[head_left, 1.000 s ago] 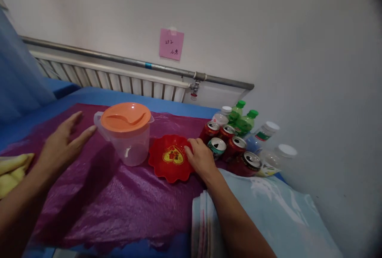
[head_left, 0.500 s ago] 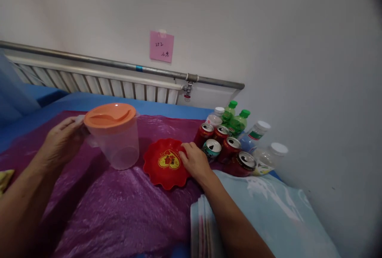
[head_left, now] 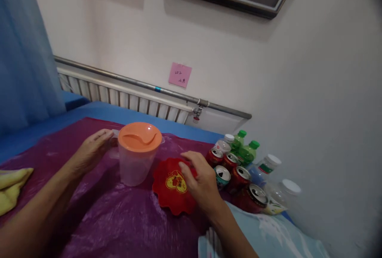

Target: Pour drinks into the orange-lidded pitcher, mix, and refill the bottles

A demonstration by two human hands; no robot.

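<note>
A clear plastic pitcher with an orange lid stands upright on the purple plastic sheet. My left hand is closed around its handle on the left side; the fingertips are partly hidden there. To the right of the pitcher lies a red scalloped dish with a yellow printed design in its middle. Over the dish's right part is my right hand, fingers apart and curved, holding nothing. It covers some of the rim, and I cannot tell whether it touches.
Several opened drink cans and plastic bottles crowd together at the right. A folded light-blue towel lies in front of them. At the left is a yellow cloth. Behind the blue surface run a radiator and pipe.
The view has tilted upward. My right hand has come off the dish's right rim and its fingers have spread. The pitcher, with my left hand on it, now stands nearer the dish.
</note>
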